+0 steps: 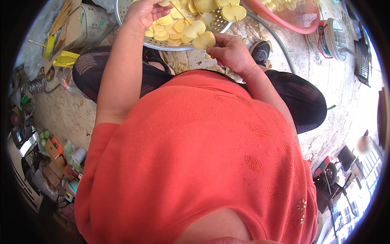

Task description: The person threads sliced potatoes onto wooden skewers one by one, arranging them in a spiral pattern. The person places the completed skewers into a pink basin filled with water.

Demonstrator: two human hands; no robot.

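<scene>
A perforated metal colander [176,48] stands before me, heaped with thin, pale yellow slices [163,29], apparently potato. My right hand [231,52] pinches the near end of a thin wooden skewer [182,13] above the colander's near rim. Two slices [204,40] are threaded on that skewer close to my right fingers. At its far end, my left hand [146,13] holds another slice [165,3] between thumb and fingers, partly cut off by the top edge. Other skewered slices [233,12] rest over the colander's right side.
A pink basin [281,23] with more slices stands at the upper right, beside a white bucket [327,39]. A green hose [278,41] curves across the floor. Peelings [179,64] lie around my feet. Bare skewers [61,16] sit by a cardboard box [71,27] at left.
</scene>
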